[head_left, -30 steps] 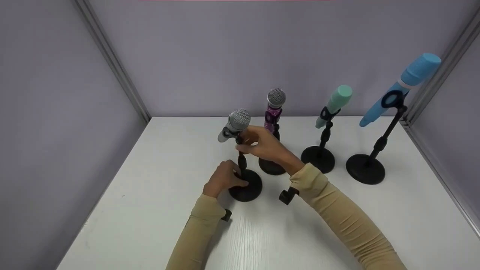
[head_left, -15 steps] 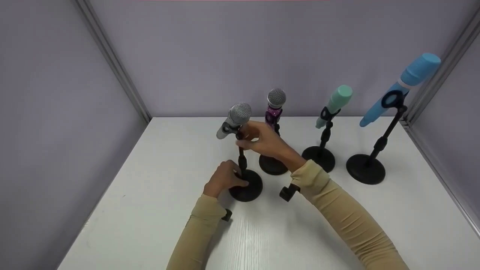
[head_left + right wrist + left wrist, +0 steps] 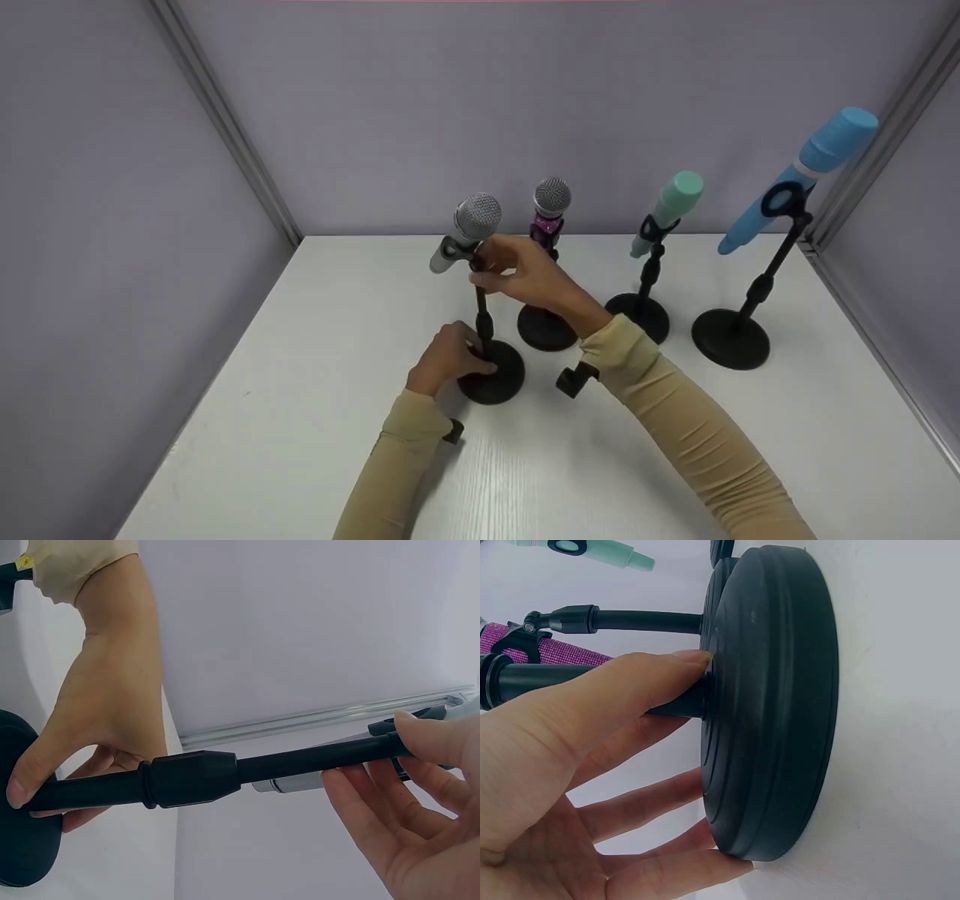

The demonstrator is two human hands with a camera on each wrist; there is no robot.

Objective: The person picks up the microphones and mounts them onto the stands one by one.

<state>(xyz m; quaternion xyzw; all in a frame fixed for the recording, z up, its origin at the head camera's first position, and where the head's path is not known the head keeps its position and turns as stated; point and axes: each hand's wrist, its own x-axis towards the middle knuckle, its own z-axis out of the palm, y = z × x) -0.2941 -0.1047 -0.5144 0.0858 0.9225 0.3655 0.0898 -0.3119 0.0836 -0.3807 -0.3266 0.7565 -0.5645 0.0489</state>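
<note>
A silver-grey microphone [image 3: 478, 217] sits tilted in the clip of a black microphone stand [image 3: 484, 326]. My right hand [image 3: 523, 271] pinches the upper pole of that stand just below the clip, thumb on one side and fingers on the other, as the right wrist view [image 3: 420, 802] shows. Down at the round base [image 3: 780, 705], my left hand [image 3: 448, 355] holds the foot of the pole. Its thumb lies along the pole to the base, and its other fingers reach behind the pole to the base's rim. The base stands flat on the white table [image 3: 315, 360].
Behind and to the right stand more microphones on black stands: a purple glittery one with a silver head [image 3: 552, 196], a mint-green one [image 3: 679, 196] and a large blue one [image 3: 836, 142]. Grey panels [image 3: 420, 112] enclose the table at the back and sides.
My right hand has moved up, raising the silver-grey microphone and its clip. More of the stand's upper pole shows below the hand. The left hand and the base have stayed in place.
</note>
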